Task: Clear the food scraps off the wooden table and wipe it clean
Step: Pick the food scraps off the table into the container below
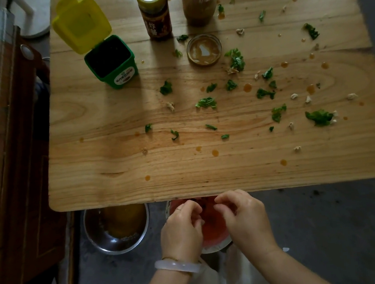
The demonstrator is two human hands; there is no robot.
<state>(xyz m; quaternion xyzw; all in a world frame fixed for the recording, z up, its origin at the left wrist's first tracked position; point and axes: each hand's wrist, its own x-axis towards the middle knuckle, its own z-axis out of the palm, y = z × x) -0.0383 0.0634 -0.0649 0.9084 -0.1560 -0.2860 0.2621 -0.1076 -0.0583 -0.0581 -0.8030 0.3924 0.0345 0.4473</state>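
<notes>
Scraps (205,103) are lying across the table (116,171), mostly centre and right, while a bin (111,62) is sitting upper left, jars (154,12) top centre, both hands (181,229) hovering below the table's near edge.

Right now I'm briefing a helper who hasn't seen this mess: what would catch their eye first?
Torn green leaf scraps and orange sauce drops litter the right half of the pale wooden table. At the far left stands a small green bin with its yellow lid flipped open. Below the near edge, both hands, left and right, hover over a red bowl.
</notes>
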